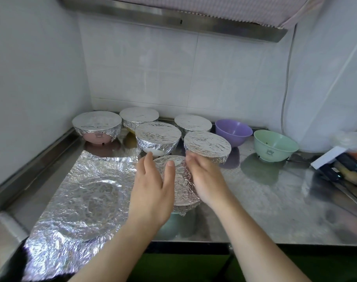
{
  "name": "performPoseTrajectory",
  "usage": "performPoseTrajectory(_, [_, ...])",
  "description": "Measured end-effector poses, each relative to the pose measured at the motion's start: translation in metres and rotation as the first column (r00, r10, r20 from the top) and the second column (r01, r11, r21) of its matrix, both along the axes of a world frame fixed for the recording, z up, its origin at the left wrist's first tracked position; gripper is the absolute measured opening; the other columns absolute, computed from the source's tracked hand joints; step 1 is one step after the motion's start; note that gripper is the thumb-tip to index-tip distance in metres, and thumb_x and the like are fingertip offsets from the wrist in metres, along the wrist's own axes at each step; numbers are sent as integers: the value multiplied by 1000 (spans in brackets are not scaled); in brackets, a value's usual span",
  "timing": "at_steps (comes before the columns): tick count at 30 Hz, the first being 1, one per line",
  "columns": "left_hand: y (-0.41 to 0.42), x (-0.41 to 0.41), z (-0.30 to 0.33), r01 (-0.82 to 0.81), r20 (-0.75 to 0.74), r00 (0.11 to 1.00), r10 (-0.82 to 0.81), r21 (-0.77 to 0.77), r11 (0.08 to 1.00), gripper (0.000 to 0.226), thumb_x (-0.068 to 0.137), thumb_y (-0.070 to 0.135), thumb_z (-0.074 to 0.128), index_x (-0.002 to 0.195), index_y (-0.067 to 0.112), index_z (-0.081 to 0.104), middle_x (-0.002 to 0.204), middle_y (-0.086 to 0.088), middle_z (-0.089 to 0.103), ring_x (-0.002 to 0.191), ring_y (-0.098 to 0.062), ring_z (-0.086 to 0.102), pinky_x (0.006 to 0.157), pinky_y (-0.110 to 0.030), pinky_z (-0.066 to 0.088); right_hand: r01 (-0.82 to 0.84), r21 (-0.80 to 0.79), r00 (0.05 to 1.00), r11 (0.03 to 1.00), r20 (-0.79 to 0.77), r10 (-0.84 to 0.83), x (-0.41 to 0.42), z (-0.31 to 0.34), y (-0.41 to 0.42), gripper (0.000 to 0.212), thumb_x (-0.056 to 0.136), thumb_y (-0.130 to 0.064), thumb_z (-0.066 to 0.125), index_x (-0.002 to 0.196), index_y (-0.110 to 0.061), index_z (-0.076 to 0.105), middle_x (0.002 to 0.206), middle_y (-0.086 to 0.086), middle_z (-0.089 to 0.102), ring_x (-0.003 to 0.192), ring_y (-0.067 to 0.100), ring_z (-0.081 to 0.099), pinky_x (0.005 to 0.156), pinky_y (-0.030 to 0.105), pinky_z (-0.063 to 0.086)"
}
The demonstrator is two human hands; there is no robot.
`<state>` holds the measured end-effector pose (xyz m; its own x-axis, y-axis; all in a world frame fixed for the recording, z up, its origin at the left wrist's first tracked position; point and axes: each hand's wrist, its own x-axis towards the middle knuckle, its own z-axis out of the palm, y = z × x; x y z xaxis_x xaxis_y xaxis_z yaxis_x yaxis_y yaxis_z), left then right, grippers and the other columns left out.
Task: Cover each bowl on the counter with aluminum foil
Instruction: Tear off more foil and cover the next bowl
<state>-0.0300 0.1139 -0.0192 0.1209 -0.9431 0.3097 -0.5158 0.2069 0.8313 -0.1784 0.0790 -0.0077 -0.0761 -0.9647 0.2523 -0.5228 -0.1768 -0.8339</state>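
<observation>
foil covered most of what stood on the steel counter (255,200). both hands were at the nearest foil-covered bowl (180,180), one on each side: the left hand (153,190) lay against its left flank with fingers straight and the thumb stretched over the foil top, and the right hand (206,180) lay flat against its right flank, fingers straight and close together. neither hand was curled round anything; they pressed the wrap from the sides. behind that bowl stood five more wrapped ones: a pink bowl (97,127) in the far left corner with its base showing under the foil, a second wrapped bowl (139,117) beside it at the wall, a third (158,137) in the middle, a fourth (193,123) at the back, and a fifth (207,146) just beyond the right fingertips. to the right, a purple bowl (233,131) and a green bowl (275,145) stood uncovered, near each other. a crumpled foil sheet (81,196) with a round bowl-shaped dent lay flat on the counter at the left, its near edge hanging over the front.
</observation>
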Motion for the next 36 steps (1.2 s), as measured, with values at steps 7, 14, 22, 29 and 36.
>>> performPoseTrajectory(7, [-7,-8,-15,-130,-254,961,108,-70,989,50,108,44,40,150,18,44,148,5,46,136,-7,41,106,-24,30,150,-74,976,986,169,-136,4,-16,3,26,108,-25,54,107,-5,71,90,-11,71,84,-6,55,85,13,41])
performPoseTrajectory(14, [-19,22,-5,-64,-234,971,52,-41,997,23,110,46,39,121,39,57,119,17,62,114,-5,56,87,-17,39,188,-37,981,981,-39,-189,-4,-12,4,42,93,-53,44,109,-23,68,109,-2,70,109,21,60,102,45,46])
performPoseTrajectory(22, [8,-10,-3,-52,-98,994,49,-35,998,66,102,53,45,157,20,29,161,5,31,146,-12,33,112,-30,32,-36,63,988,997,-145,45,-1,2,0,50,110,-48,47,152,-23,55,157,-6,53,148,10,43,116,26,29])
performPoseTrajectory(29, [-14,15,-3,-60,-203,978,55,-19,998,40,107,46,45,140,24,54,134,10,61,123,-9,55,98,-28,41,112,87,984,990,-150,-99,-18,0,7,39,105,-60,43,113,-28,64,119,0,63,118,21,56,102,44,43])
performPoseTrajectory(36, [-1,-11,-7,-3,-534,844,52,94,996,39,104,40,54,143,35,53,139,19,57,131,-3,51,107,-28,40,51,87,952,995,297,-75,-14,-19,-3,49,91,-59,58,124,-28,75,126,-16,74,123,2,64,114,36,44])
